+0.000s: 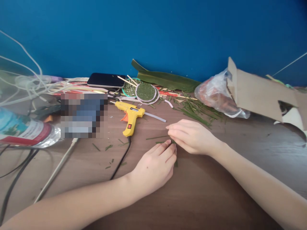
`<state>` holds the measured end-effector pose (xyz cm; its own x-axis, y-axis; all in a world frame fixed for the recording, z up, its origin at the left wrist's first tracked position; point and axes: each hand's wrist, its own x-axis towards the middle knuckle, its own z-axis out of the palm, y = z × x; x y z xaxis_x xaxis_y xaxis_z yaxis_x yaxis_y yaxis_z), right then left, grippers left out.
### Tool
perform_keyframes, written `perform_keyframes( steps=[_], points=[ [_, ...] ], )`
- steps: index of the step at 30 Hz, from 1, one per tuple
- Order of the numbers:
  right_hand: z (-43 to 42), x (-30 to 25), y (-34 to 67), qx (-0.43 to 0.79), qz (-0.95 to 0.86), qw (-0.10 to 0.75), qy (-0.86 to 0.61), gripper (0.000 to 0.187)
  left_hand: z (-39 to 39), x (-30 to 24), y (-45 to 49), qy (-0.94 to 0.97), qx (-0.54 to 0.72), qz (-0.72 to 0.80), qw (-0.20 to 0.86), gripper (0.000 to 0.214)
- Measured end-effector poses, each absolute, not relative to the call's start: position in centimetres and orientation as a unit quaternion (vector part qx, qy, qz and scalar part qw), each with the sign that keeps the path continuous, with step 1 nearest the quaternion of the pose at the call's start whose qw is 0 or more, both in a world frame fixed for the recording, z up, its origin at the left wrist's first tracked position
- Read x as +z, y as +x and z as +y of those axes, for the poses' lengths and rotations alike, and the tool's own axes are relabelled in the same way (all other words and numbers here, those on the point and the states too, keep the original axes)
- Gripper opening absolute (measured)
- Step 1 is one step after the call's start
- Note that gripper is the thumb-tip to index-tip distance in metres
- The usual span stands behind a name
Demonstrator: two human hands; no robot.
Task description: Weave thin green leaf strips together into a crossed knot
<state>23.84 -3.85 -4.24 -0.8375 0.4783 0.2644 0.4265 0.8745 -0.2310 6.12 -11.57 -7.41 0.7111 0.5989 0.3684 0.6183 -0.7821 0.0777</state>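
Note:
My left hand (157, 164) is closed, its fingertips gathered around thin green leaf strips (157, 138) low over the table. Facing it, my right hand (194, 135) is closed too, with its fingertips almost touching the left ones at the same strips. Strip ends poke out to the left of the fingers and below them; the part between the fingertips is hidden. Left of my hands lies a yellow hot glue gun (131, 118), on its side, with a clear glue stick (155, 117) sticking out of its back.
Behind lie round green woven pieces (146, 92), a large green leaf (168, 80), a pile of cut strips (198, 110) and a black phone (106, 80). A plastic bag (217, 95) and a cardboard box (263, 92) stand right. At left are a bottle (26, 131) and cables (56, 172).

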Motion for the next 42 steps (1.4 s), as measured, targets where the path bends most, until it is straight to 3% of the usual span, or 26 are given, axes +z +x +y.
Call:
perform_keyframes(
  steps=[3, 6, 9, 12, 20, 29, 35, 42],
  points=[
    [-4.1, -4.1, 23.7, 0.185, -0.906, 0.224, -0.309, 0.018, -11.5, -7.4, 6.2, -0.924, -0.190, -0.330, 0.025, 0.031],
    [-4.1, -3.8, 23.4, 0.406, -0.754, 0.307, -0.415, 0.013, -11.5, -7.2, 6.2, -0.925, -0.187, -0.329, 0.023, 0.031],
    [-3.8, -3.6, 23.2, 0.606, -0.564, 0.322, -0.459, 0.014, -11.5, -7.1, 6.2, -0.926, -0.182, -0.330, 0.022, 0.031],
    [-3.4, -3.7, 23.4, 0.681, -0.465, 0.307, -0.475, 0.012, -11.5, -7.1, 6.2, -0.925, -0.185, -0.330, 0.026, 0.029],
    [-3.0, -3.9, 24.0, 0.704, -0.494, 0.224, -0.458, 0.012, -11.6, -7.1, 6.2, -0.926, -0.186, -0.329, 0.016, 0.030],
    [-3.1, -3.2, 24.0, 0.637, -0.555, 0.226, -0.485, 0.013, -11.6, -7.3, 6.1, -0.926, -0.182, -0.331, 0.016, 0.030],
    [-3.1, -3.3, 24.1, 0.662, -0.530, 0.227, -0.479, 0.014, -11.6, -7.3, 6.2, -0.925, -0.187, -0.331, 0.018, 0.030],
    [-2.8, -2.8, 24.5, 0.607, -0.621, 0.175, -0.464, 0.023, -11.6, -7.5, 6.2, -0.925, -0.185, -0.332, 0.015, 0.030]
  ],
)
